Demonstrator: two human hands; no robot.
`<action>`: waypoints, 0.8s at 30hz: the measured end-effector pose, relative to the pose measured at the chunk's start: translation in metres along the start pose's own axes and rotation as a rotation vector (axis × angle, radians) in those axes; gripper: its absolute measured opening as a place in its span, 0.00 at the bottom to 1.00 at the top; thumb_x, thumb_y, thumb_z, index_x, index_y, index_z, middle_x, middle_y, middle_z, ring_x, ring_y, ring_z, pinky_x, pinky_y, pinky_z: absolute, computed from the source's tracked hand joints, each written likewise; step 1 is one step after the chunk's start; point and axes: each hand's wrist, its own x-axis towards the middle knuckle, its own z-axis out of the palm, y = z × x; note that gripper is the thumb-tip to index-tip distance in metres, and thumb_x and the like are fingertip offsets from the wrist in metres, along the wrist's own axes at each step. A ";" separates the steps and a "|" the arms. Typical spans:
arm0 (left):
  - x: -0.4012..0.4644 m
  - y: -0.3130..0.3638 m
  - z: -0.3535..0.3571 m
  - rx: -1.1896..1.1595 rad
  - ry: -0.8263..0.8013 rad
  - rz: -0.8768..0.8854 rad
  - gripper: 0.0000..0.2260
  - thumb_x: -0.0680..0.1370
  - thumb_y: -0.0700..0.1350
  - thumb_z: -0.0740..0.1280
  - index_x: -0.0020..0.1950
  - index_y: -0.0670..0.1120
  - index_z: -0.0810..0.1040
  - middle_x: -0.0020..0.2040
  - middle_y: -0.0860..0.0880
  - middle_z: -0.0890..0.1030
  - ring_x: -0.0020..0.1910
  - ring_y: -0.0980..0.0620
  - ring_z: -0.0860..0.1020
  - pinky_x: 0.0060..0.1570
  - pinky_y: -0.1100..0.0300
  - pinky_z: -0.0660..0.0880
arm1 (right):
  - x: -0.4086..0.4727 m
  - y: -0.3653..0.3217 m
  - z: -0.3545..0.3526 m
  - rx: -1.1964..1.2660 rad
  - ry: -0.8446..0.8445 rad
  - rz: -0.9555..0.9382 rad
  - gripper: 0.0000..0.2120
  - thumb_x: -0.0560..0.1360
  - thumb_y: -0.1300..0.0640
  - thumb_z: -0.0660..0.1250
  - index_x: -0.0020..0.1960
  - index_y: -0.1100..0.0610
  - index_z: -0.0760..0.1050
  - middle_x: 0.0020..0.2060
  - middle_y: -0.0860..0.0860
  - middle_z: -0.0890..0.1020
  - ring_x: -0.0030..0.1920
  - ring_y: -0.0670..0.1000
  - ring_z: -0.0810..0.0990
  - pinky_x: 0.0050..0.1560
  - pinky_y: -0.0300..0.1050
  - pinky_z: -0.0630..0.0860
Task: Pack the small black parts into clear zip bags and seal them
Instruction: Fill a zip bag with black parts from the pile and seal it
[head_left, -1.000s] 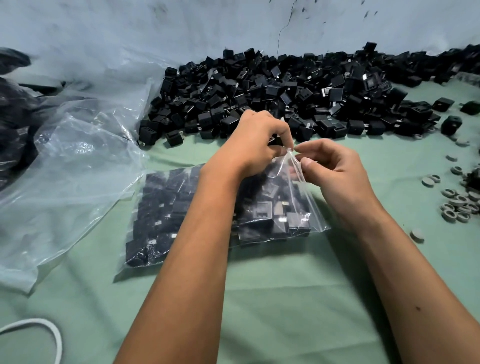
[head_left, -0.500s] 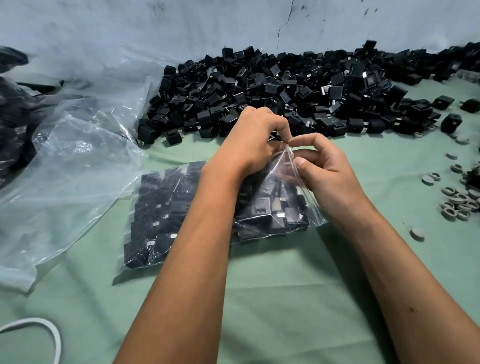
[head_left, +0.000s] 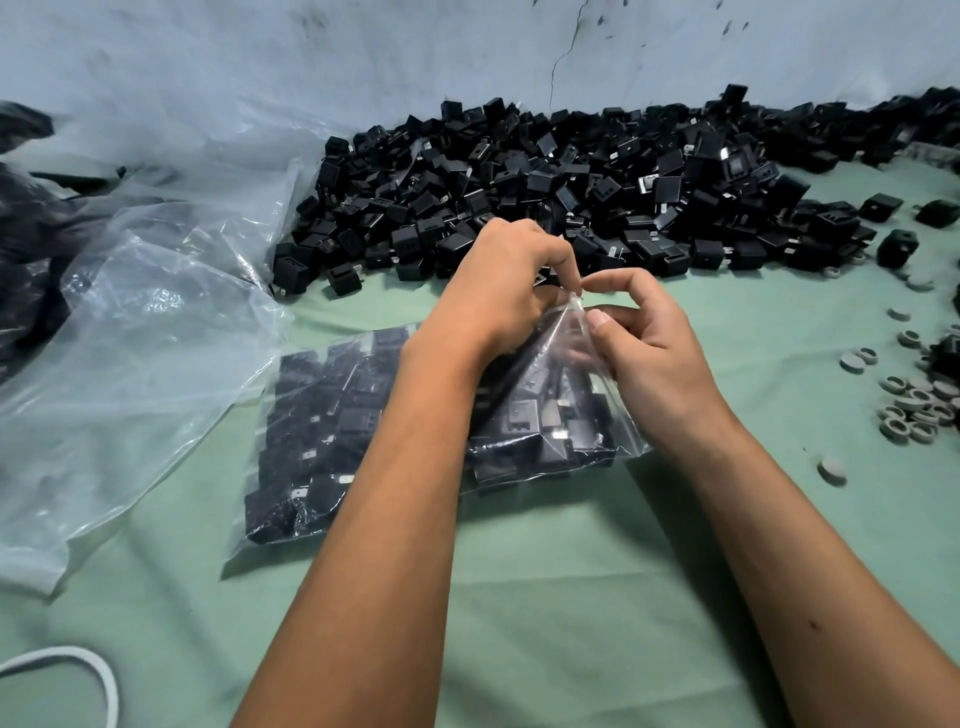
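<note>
Here, a heap of boxy black parts (head_left: 571, 187) lies behind your hands, grey rings (head_left: 914, 405) to the right, crinkled plastic sheeting (head_left: 130, 332) to the left. Your left hand (head_left: 498, 291) and right hand (head_left: 649, 353) pinch the top edge of the glossy clear bag (head_left: 322, 415), full of parts, on the green surface (head_left: 545, 597).

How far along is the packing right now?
Done: one zip bag on the green cloth is full of black parts. In hand: the left hand and right hand pinch its top edge at one corner, apparently sealing it. Left: the big pile of loose parts along the wall remains unbagged.
</note>
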 end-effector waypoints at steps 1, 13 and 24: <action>0.000 0.000 0.000 -0.003 0.004 -0.003 0.05 0.78 0.43 0.74 0.51 0.52 0.85 0.57 0.50 0.79 0.63 0.48 0.73 0.66 0.51 0.69 | -0.001 0.000 0.001 0.008 -0.016 0.011 0.09 0.84 0.63 0.60 0.61 0.54 0.74 0.47 0.53 0.87 0.45 0.53 0.88 0.47 0.54 0.85; -0.006 -0.008 0.002 -0.145 -0.068 -0.121 0.06 0.78 0.43 0.74 0.51 0.54 0.85 0.52 0.57 0.80 0.58 0.55 0.77 0.62 0.56 0.73 | 0.007 0.002 -0.004 -0.130 0.174 -0.028 0.08 0.83 0.64 0.61 0.58 0.58 0.77 0.43 0.55 0.87 0.42 0.52 0.88 0.44 0.48 0.86; -0.039 -0.078 -0.041 -0.029 0.127 -0.771 0.15 0.77 0.37 0.66 0.38 0.55 0.81 0.47 0.52 0.83 0.50 0.47 0.81 0.52 0.55 0.80 | 0.099 -0.040 0.079 -0.943 -0.177 -0.215 0.07 0.77 0.59 0.66 0.48 0.50 0.83 0.43 0.48 0.85 0.47 0.51 0.83 0.52 0.47 0.80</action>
